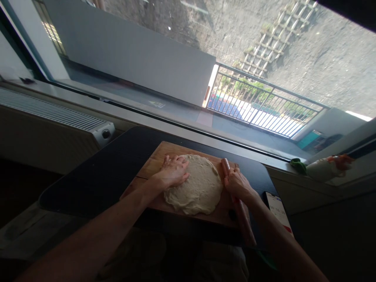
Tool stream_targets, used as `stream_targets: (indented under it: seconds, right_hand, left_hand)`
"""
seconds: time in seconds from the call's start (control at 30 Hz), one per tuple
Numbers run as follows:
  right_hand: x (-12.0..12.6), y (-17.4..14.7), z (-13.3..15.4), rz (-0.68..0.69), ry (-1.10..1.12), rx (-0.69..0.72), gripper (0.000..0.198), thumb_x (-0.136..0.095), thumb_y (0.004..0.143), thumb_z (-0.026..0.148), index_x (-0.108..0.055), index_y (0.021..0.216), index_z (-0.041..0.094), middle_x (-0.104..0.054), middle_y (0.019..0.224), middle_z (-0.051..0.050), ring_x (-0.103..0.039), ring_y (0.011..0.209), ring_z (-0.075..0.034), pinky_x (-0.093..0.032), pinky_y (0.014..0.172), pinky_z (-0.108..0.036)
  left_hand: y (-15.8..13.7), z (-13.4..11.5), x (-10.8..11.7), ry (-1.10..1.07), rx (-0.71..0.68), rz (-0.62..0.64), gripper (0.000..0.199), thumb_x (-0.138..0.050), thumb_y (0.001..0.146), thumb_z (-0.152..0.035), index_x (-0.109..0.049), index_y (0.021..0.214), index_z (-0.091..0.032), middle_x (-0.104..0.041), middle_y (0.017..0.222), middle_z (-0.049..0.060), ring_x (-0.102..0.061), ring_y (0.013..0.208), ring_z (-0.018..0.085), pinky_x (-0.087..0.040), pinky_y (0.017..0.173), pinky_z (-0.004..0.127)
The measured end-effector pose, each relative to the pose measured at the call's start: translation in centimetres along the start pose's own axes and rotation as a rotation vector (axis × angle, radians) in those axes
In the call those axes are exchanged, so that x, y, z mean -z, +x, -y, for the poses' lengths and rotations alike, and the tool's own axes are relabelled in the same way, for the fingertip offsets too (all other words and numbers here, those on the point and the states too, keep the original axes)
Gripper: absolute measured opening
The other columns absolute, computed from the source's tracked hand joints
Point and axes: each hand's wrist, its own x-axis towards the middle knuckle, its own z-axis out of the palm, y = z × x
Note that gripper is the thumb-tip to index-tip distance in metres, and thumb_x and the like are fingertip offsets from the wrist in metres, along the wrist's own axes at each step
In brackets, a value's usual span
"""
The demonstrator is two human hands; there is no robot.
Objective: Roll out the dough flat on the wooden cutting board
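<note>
A flat, roughly round sheet of dough (199, 186) lies on a wooden board (154, 160), its lower edge uneven and wrinkled. My left hand (174, 171) rests on the dough's upper left edge, fingers spread and nothing held. At the right side of the board, my right hand (237, 183) is wrapped around a wooden rolling pin (244, 223). The pin lies lengthwise beside the dough, apart from it, with its lower end past the board's near edge.
The board sits on a dark table (96, 178). A phone (279, 211) with a lit timer lies at the table's right edge. Behind are a window sill (188, 131) and a white radiator (55, 113) to the left. A pale jar (321, 168) stands on the sill at right.
</note>
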Motion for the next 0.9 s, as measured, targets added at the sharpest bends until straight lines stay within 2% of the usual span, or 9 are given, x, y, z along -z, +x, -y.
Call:
stream_targets:
  seconds: [0.1, 0.17, 0.27, 0.37, 0.43, 0.57, 0.7, 0.8, 0.9]
  right_hand:
    - [-0.1, -0.9, -0.4, 0.046, 0.034, 0.063, 0.033, -0.042, 0.088, 0.032, -0.054, 0.111, 0.011, -0.054, 0.107, -0.015, -0.060, 0.092, -0.023, -0.043, 0.078, -0.031]
    - [-0.1, -1.5, -0.7, 0.057, 0.027, -0.012, 0.034, -0.042, 0.087, 0.031, -0.054, 0.112, 0.010, -0.054, 0.109, -0.016, -0.060, 0.092, -0.024, -0.043, 0.078, -0.032]
    - [-0.3, -2.3, -0.5, 0.023, 0.031, -0.149, 0.036, -0.043, 0.087, 0.030, -0.052, 0.113, 0.008, -0.054, 0.109, -0.018, -0.060, 0.093, -0.026, -0.044, 0.076, -0.033]
    - [-0.7, -2.9, 0.0, 0.011, 0.078, -0.066, 0.033, -0.045, 0.085, 0.030, -0.054, 0.109, 0.009, -0.056, 0.106, -0.016, -0.061, 0.092, -0.024, -0.044, 0.075, -0.031]
    - [-0.8, -3.3, 0.0, 0.009, 0.077, -0.075, 0.032, -0.045, 0.085, 0.030, -0.055, 0.107, 0.009, -0.056, 0.106, -0.016, -0.061, 0.091, -0.024, -0.045, 0.074, -0.031]
    - [-0.8, -3.8, -0.8, -0.022, 0.048, -0.165, 0.033, -0.043, 0.086, 0.028, -0.053, 0.110, 0.008, -0.055, 0.108, -0.018, -0.061, 0.093, -0.026, -0.045, 0.076, -0.033]
    - [-0.5, -5.0, -0.1, 0.022, 0.065, -0.135, 0.032, -0.045, 0.085, 0.025, -0.054, 0.110, 0.008, -0.057, 0.107, -0.017, -0.061, 0.091, -0.025, -0.045, 0.075, -0.032]
    - [-0.3, -5.9, 1.5, -0.010, 0.078, -0.102, 0.030, -0.045, 0.084, 0.023, -0.054, 0.107, 0.007, -0.057, 0.106, -0.018, -0.061, 0.093, -0.026, -0.046, 0.075, -0.032]
    - [-0.2, -6.0, 2.4, -0.026, 0.093, -0.074, 0.030, -0.044, 0.084, 0.023, -0.055, 0.106, 0.006, -0.057, 0.105, -0.018, -0.061, 0.093, -0.026, -0.046, 0.075, -0.032]
  left_hand:
    - [0.4, -1.4, 0.5, 0.015, 0.024, -0.019, 0.036, -0.049, 0.085, -0.033, -0.056, 0.117, -0.017, -0.056, 0.127, 0.012, -0.047, 0.116, 0.031, -0.019, 0.105, 0.052]
    - [1.1, -3.2, 0.5, 0.003, 0.011, -0.099, 0.035, -0.044, 0.087, -0.026, -0.055, 0.118, -0.016, -0.056, 0.125, 0.014, -0.048, 0.115, 0.030, -0.018, 0.106, 0.053]
    - [2.4, -6.2, -0.5, -0.045, -0.121, -0.194, 0.034, -0.041, 0.085, -0.017, -0.056, 0.116, -0.017, -0.058, 0.123, 0.012, -0.049, 0.114, 0.028, -0.019, 0.107, 0.051]
    - [3.4, -8.3, -1.9, -0.074, -0.217, -0.167, 0.036, -0.040, 0.084, -0.015, -0.058, 0.114, -0.022, -0.060, 0.121, 0.008, -0.049, 0.113, 0.026, -0.020, 0.107, 0.049]
    - [3.8, -8.8, -2.6, -0.076, -0.240, -0.136, 0.038, -0.040, 0.084, -0.015, -0.057, 0.117, -0.023, -0.059, 0.123, 0.008, -0.048, 0.115, 0.028, -0.021, 0.106, 0.052]
    - [4.3, -8.9, -3.1, -0.059, -0.253, -0.119, 0.038, -0.038, 0.086, -0.017, -0.059, 0.118, -0.022, -0.057, 0.125, 0.011, -0.046, 0.116, 0.032, -0.020, 0.104, 0.058]
    - [4.3, -8.6, -2.6, -0.046, -0.301, -0.110, 0.036, -0.039, 0.086, -0.018, -0.059, 0.117, -0.021, -0.055, 0.129, 0.010, -0.045, 0.120, 0.029, -0.019, 0.108, 0.053]
    - [3.6, -7.1, -1.7, -0.085, -0.242, -0.038, 0.038, -0.038, 0.088, -0.021, -0.055, 0.122, -0.021, -0.049, 0.137, 0.010, -0.043, 0.124, 0.028, -0.023, 0.106, 0.050]
    - [2.4, -4.3, -0.6, -0.082, -0.142, 0.029, 0.036, -0.039, 0.088, -0.025, -0.057, 0.118, -0.019, -0.047, 0.139, 0.011, -0.041, 0.126, 0.028, -0.028, 0.104, 0.048]
